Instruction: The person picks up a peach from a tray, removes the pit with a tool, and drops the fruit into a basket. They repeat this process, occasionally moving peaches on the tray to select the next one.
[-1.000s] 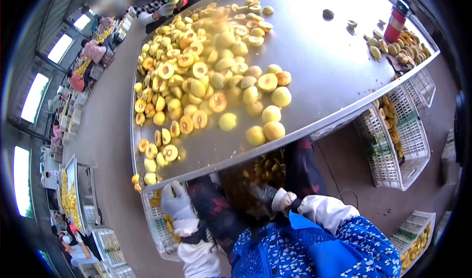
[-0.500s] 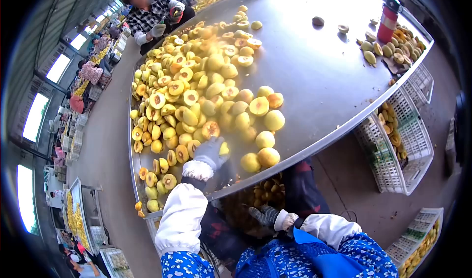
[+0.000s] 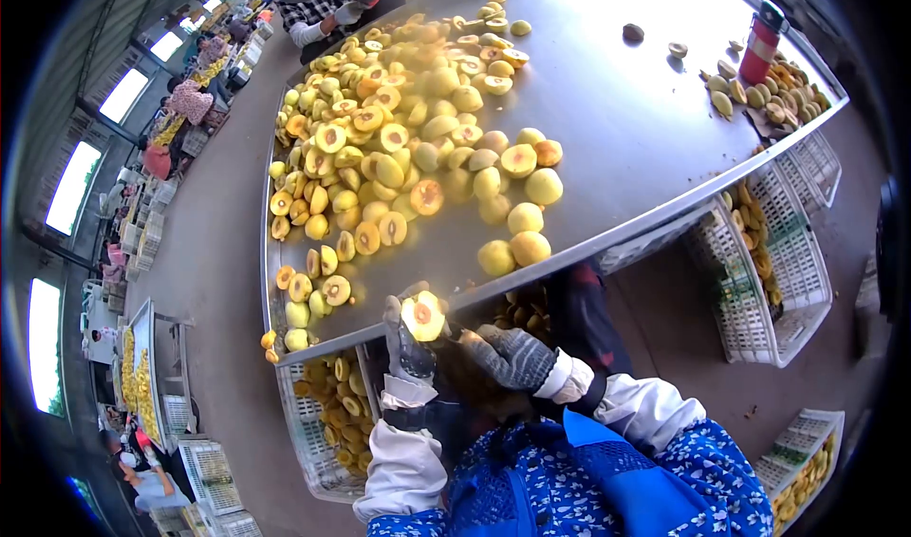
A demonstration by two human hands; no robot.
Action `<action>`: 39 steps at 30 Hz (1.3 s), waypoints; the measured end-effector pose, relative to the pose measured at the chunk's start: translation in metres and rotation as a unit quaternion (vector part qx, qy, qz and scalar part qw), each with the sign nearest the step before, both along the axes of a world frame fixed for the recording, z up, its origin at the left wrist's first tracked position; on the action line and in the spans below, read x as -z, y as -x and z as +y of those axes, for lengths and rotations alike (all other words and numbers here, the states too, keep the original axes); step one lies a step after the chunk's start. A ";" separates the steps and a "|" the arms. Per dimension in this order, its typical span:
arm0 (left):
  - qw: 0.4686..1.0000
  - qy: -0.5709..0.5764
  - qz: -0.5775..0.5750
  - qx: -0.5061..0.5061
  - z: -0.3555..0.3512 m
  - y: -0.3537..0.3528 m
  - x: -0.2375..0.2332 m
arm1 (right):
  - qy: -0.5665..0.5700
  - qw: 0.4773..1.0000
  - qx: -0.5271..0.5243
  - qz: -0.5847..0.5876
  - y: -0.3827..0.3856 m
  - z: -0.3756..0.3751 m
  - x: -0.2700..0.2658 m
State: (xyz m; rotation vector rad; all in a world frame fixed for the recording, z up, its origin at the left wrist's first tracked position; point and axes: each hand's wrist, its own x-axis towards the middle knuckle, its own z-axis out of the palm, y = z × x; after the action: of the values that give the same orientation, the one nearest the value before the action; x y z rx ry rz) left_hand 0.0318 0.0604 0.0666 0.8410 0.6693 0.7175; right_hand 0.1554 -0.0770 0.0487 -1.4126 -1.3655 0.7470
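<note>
Fruit half (image 3: 423,318), roundish, is gripped by left hand (image 3: 410,355), knit-gloved right hand's (image 3: 517,356) hold unclear.

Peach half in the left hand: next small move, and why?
Probably bring the right hand to the reddish centre of the peach half. The left hand already holds it with the cut face towards the camera, and the right hand is close beside it. Whether the right hand holds a tool is unclear.
</note>
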 end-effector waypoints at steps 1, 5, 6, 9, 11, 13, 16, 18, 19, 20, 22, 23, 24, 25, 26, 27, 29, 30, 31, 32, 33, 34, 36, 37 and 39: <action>1.000 0.002 -0.005 -0.003 -0.006 0.000 0.002 | -0.092 0.992 0.022 -0.079 0.001 0.002 -0.005; 1.000 0.001 -0.013 -0.029 -0.023 0.001 0.012 | -0.024 0.998 0.009 -0.060 0.007 0.003 -0.007; 0.999 -0.002 -0.012 -0.041 -0.026 0.004 0.014 | -0.029 0.994 0.005 -0.104 0.011 0.001 -0.006; 0.997 -0.039 0.021 -0.064 -0.031 0.006 0.014 | -0.046 0.984 -0.006 -0.171 0.016 0.002 0.001; 0.993 -0.078 0.046 -0.081 -0.035 0.008 0.017 | -0.046 0.990 -0.014 -0.134 0.021 0.002 0.006; 0.990 -0.073 0.040 -0.116 -0.042 0.008 0.019 | -0.118 0.980 0.006 -0.158 0.027 0.000 0.007; 0.984 -0.056 0.044 -0.162 -0.052 0.005 0.017 | -0.160 0.974 0.005 -0.160 0.031 -0.002 0.007; 0.979 -0.056 0.055 -0.189 -0.056 0.001 0.014 | -0.146 0.975 0.008 -0.168 0.034 -0.003 0.007; 0.984 -0.015 0.025 -0.176 -0.059 0.001 0.007 | -0.131 0.975 0.017 -0.181 0.035 -0.003 0.007; 0.981 -0.034 0.039 -0.188 -0.060 -0.001 0.009 | -0.115 0.974 0.026 -0.194 0.036 -0.004 0.006; 0.973 -0.070 0.067 -0.210 -0.061 -0.004 0.014 | -0.098 0.977 0.011 -0.190 0.036 -0.005 0.006; 0.973 -0.067 0.058 -0.215 -0.062 -0.004 0.015 | -0.099 0.977 0.006 -0.188 0.035 -0.004 0.009; 0.972 -0.071 0.060 -0.216 -0.062 -0.004 0.017 | -0.098 0.978 0.003 -0.185 0.036 -0.004 0.008; 0.971 -0.075 0.062 -0.216 -0.063 -0.003 0.019 | -0.081 0.982 -0.017 -0.171 0.034 -0.006 0.005; 0.971 -0.079 0.064 -0.217 -0.063 -0.003 0.021 | -0.064 0.985 -0.036 -0.158 0.030 -0.008 0.000; 0.970 -0.080 0.071 -0.219 -0.063 -0.004 0.020 | -0.048 0.987 -0.056 -0.145 0.025 -0.009 -0.004; 0.967 -0.081 0.086 -0.225 -0.064 -0.004 0.017 | -0.105 0.975 -0.049 -0.188 0.021 -0.011 0.000; 0.971 -0.083 0.081 -0.208 -0.063 -0.003 0.017 | -0.133 0.967 -0.046 -0.210 0.018 -0.011 0.002; 0.975 -0.085 0.077 -0.192 -0.062 0.000 0.019 | -0.163 0.961 -0.043 -0.221 0.016 -0.011 0.003; 0.978 -0.085 0.074 -0.175 -0.062 0.002 0.020 | -0.191 0.953 -0.040 -0.230 0.013 -0.011 0.004; 0.976 -0.097 0.083 -0.178 -0.063 0.001 0.020 | -0.220 0.945 -0.036 -0.240 0.012 -0.012 0.005; 0.973 -0.108 0.093 -0.180 -0.064 0.000 0.020 | -0.206 0.951 -0.042 -0.229 0.013 -0.012 0.008; 0.965 -0.133 0.116 -0.194 -0.065 -0.003 0.018 | -0.181 0.960 -0.052 -0.208 0.015 -0.009 0.013; 0.958 -0.146 0.130 -0.207 -0.065 -0.005 0.017 | -0.205 0.954 -0.047 -0.215 0.014 -0.008 0.013; 0.952 -0.170 0.150 -0.208 -0.065 -0.005 0.018 | -0.200 0.953 -0.049 -0.222 0.012 -0.009 0.012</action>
State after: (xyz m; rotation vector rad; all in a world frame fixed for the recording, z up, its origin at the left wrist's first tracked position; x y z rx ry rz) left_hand 0.0368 -0.0047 0.0485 1.1554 1.0326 1.1197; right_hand 0.1434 -0.0864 0.0372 -1.2296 -1.8247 0.1894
